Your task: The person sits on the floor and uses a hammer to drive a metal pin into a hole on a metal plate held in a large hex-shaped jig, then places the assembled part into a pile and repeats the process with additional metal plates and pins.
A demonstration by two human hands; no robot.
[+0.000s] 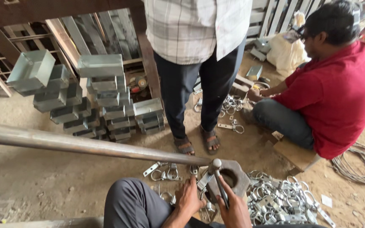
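A flat clamp strip (203,180) is pinched by the left hand (189,196) against the block (233,177); a thin rod (221,190) is gripped by the right hand (234,209) just right of it — stiff, light steel, probably best held by its free end.

Open dirt floor (43,181) lies at lower left of the frame, under the long steel pipe (85,144) that bars the way across the middle. To the lower right a heap of metal clamps (279,202) crowds the ground beside the hexagonal block (233,177) — little room there. Ahead, a standing person's legs (195,97) and stacked metal boxes (93,101) close off the upper frame.
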